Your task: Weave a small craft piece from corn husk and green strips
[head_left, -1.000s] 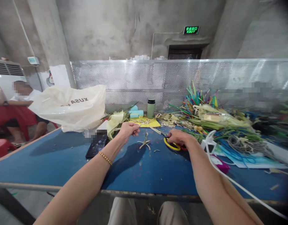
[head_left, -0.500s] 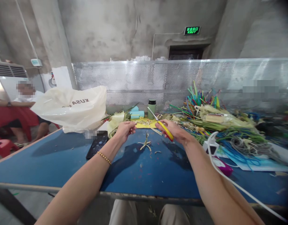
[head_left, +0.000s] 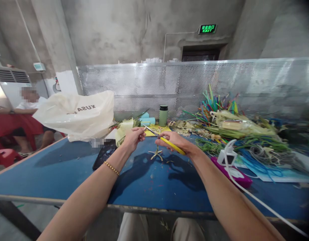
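Note:
My right hand (head_left: 171, 140) is closed around the yellow handles of a pair of scissors (head_left: 174, 147). Their metal blades point left, with the tips beside the fingers of my left hand (head_left: 134, 138). That hand is pinched shut; a small pale bit shows at its fingertips, too small to name. Below and between both hands, a small star-shaped piece of woven pale-green leaf strips (head_left: 156, 155) stands on the blue table (head_left: 149, 190). A thin loose scrap (head_left: 170, 162) lies to its right.
A green bottle (head_left: 163, 115) and blue rolls (head_left: 147, 120) stand behind my hands. On the left are a white plastic bag (head_left: 79, 115) and a dark tablet (head_left: 104, 155). At right lie heaped leaf strips (head_left: 235, 130), a white charger (head_left: 227, 157) and its cable. A seated person (head_left: 28, 103) is far left.
My right hand has moved left with the scissors, and the blades have swung from pointing upward to pointing left at my left hand's fingertips. My left hand has barely moved.

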`<move>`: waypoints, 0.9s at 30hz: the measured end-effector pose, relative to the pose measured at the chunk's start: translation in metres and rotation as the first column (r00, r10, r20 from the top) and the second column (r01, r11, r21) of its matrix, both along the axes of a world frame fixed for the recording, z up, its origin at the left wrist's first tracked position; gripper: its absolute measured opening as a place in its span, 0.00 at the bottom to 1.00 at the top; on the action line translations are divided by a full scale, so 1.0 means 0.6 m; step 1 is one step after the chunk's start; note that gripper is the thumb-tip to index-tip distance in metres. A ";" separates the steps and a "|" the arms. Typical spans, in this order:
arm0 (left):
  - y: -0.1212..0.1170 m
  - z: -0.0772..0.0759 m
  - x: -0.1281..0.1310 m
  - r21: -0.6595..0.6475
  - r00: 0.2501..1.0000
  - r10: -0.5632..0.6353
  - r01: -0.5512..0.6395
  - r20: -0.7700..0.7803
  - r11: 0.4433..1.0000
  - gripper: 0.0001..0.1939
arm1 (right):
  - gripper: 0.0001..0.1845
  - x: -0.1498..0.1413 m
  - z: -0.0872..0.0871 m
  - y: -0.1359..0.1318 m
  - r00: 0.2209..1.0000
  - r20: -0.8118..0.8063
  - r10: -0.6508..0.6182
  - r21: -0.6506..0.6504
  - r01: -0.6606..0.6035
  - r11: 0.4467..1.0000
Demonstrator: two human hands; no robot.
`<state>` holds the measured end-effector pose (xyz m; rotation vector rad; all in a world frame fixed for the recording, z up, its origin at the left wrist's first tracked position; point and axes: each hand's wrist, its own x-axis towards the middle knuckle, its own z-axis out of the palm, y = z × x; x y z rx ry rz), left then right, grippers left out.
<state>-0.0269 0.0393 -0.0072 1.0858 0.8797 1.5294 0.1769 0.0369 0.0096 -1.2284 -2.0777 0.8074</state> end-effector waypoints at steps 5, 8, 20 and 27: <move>-0.002 0.000 0.001 -0.002 1.000 -0.010 0.010 0.000 1.000 0.14 | 0.30 -0.006 0.005 -0.010 1.000 0.006 0.006 0.003 -0.006 1.000; -0.001 0.000 0.001 0.002 1.000 -0.014 0.014 0.002 1.000 0.13 | 0.30 -0.008 0.007 -0.011 1.000 0.009 0.011 0.013 -0.011 1.000; 0.003 -0.002 -0.001 0.010 0.999 0.007 -0.007 -0.032 1.000 0.09 | 0.27 -0.011 0.007 -0.011 0.998 0.050 -0.022 0.171 0.013 0.985; 0.006 -0.004 -0.002 0.016 0.999 0.007 -0.006 -0.034 1.000 0.09 | 0.24 -0.013 0.007 -0.016 0.999 0.026 -0.037 0.204 0.031 0.978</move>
